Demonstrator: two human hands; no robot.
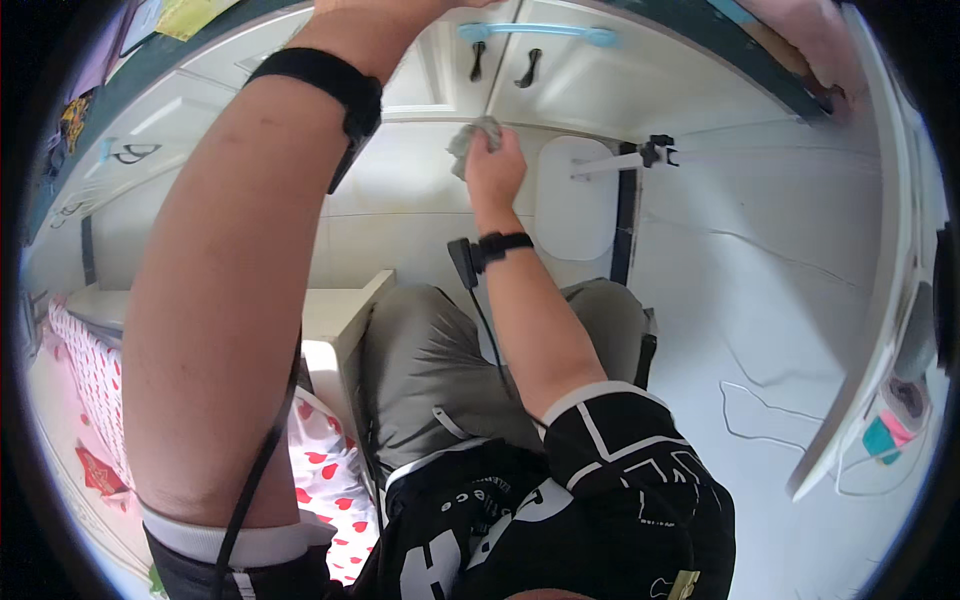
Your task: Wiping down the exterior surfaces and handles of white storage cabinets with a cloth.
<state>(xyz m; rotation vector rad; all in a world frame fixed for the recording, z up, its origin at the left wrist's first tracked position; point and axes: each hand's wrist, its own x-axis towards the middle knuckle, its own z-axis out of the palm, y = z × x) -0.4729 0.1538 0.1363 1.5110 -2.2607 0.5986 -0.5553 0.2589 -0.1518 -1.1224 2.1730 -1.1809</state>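
Reaching upward: the left forearm [240, 300] is rising from seven o'clock toward twelve o'clock, filling the left half of the view.
Left hand: it is passing out of the picture at the top edge, so whether its fingers are spread or closed cannot be told.
Left wrist: a black band [325, 80] is wrapping it, and a black cable [262, 450] is hanging down along the arm.
Spotted fabric: white cloth with red hearts [325, 470] is lying at eight o'clock, below the left arm.
White ledge: a pale box-like edge [335, 310] is sitting just left of the grey trouser leg [420, 370].
Right hand [493, 165]: it is stretching out toward twelve o'clock, a little right of the left arm, fingers curled tight and pressed together around a cloth.
Grey cloth [470, 140]: it is being held bunched in the right fist, against the white surface just below the cabinet doors [560, 70].
Right wrist: a black band with a small black device [485, 250] is sitting on it.
Door handles: two dark handles [502, 62] are hanging below a light blue bar [535, 33].
Floor: a white oval mat [575, 200] is lying at one o'clock from the right hand, with a small black-and-white tripod [630, 158] across it.
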